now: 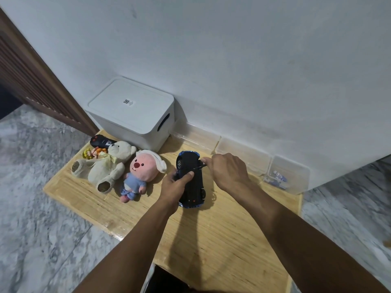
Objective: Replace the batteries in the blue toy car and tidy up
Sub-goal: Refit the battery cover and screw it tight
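The blue toy car [191, 180] lies turned over on the wooden table [211, 240], its black underside up. My left hand [176, 185] grips the car from the left side, thumb across the underside. My right hand [228, 170] pinches a small dark screwdriver [200, 166] whose tip touches the car's underside. Several blue and white batteries [277, 178] lie in a clear plastic bin [296, 176] at the table's right end.
A white lidded storage box [135, 113] stands at the back left by the wall. A cream teddy bear [105, 166], a pink plush [138, 172], a small doll [94, 153] and a black remote [101, 141] lie at left. More clear bins [243, 153] line the wall.
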